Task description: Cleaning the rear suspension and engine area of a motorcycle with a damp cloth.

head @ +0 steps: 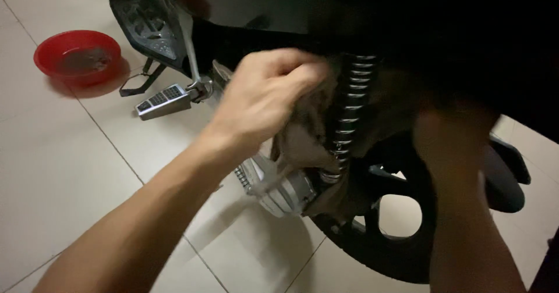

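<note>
Both hands work at the rear of a dark scooter (pixel 372 13). The left hand (pixel 265 98) is curled tight on a brown rag (pixel 303 136), pressing it against the chrome shock spring (pixel 352 101), which runs from 12 down toward 6 o'clock just right of centre. The right hand (pixel 451 136) reaches in at 3 o'clock, blurred and in shadow; how far it is open, and whether it holds anything, cannot be told.

Open tile floor (pixel 64 153) spreads from 7 to 10 o'clock, with more bare tile at 6. A red bowl (pixel 78 54) sits at 10 o'clock, well apart from the hands. A folded footpeg (pixel 166 100) juts out at 11, near the left wrist. Below the rag lies a silver engine case (pixel 285 191), and the rear tyre (pixel 372 246) curves through 5 o'clock.

The scooter's body is cut off along the top edge and sinks into black at 1 to 2 o'clock. The rag hides the spring's left side and the left hand's fingertips.
</note>
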